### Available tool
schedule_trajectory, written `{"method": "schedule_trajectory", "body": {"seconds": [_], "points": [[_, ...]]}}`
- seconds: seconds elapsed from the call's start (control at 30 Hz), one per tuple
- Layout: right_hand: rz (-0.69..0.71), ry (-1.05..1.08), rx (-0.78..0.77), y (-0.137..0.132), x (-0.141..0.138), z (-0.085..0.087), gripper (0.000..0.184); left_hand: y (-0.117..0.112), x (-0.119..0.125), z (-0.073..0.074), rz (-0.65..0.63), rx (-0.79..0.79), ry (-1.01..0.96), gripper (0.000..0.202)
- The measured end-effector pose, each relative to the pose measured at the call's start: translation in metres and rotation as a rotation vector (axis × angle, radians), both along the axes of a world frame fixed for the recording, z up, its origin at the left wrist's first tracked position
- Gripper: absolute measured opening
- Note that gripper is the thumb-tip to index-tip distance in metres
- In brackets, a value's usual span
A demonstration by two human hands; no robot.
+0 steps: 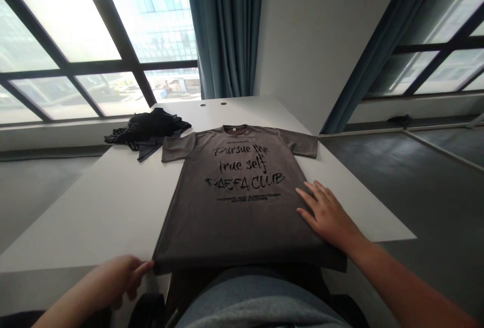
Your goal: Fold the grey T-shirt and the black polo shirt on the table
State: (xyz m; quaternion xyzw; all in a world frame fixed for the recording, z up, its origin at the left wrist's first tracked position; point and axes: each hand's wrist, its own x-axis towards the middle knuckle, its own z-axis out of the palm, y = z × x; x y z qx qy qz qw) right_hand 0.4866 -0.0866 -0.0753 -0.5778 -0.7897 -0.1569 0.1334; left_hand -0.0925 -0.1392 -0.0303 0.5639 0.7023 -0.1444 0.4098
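Note:
A grey-brown T-shirt (242, 227) with black lettering lies spread flat, front side up, its collar toward the far end of the table. Its lower hem hangs a little over the near table edge. At the hem's left corner, my left hand (123, 277) pinches the fabric between thumb and fingers. My right hand (325, 212) rests on the shirt's right side, fingers stretched and spread, palm down. Both sleeves lie out to the sides.
The shirt lies on a white table (94, 207). A crumpled pile of black clothing (151, 126) sits at the table's far left. Two small round holes show near the far edge. Windows, a blue curtain (229, 30) and a pale wall stand beyond.

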Motion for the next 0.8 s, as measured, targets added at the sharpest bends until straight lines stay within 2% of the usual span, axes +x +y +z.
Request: {"method": "schedule_trajectory", "body": {"seconds": [0.03, 0.1, 0.17, 0.23, 0.3, 0.37, 0.47, 0.57, 0.67, 0.8], "points": [[0.038, 0.004, -0.047, 0.004, -0.004, -0.004, 0.058, 0.011, 0.004, 0.01, -0.037, 0.035, 0.019, 0.059], [0.09, 0.016, -0.185, 0.02, -0.012, -0.012, 0.064, 0.039, 0.02, 0.026, -0.152, 0.228, 0.018, 0.057], [0.12, 0.033, -0.336, 0.048, -0.018, -0.017, 0.069, 0.075, 0.041, 0.031, -0.2, 0.447, 0.111, 0.05], [0.123, 0.052, -0.442, 0.088, -0.022, -0.018, 0.07, 0.118, 0.059, 0.024, -0.249, 0.609, 0.13, 0.044], [0.083, 0.065, -0.466, 0.136, -0.024, -0.017, 0.07, 0.165, 0.068, 0.011, -0.283, 0.776, 0.145, 0.042], [0.006, 0.059, -0.436, 0.182, -0.022, -0.018, 0.07, 0.209, 0.064, -0.005, -0.225, 0.923, 0.209, 0.047], [-0.074, 0.06, -0.335, 0.229, -0.013, -0.026, 0.066, 0.261, 0.039, -0.025, -0.016, 1.038, 0.302, 0.049], [-0.046, 0.072, -0.268, 0.244, -0.002, -0.039, 0.065, 0.288, 0.008, -0.039, 0.129, 1.03, 0.352, 0.05], [0.005, 0.098, -0.227, 0.244, 0.005, -0.049, 0.062, 0.297, -0.013, -0.046, 0.098, 1.036, 0.333, 0.045], [0.02, 0.125, -0.183, 0.242, 0.008, -0.05, 0.06, 0.297, -0.021, -0.043, 0.068, 1.039, 0.336, 0.04]]}}
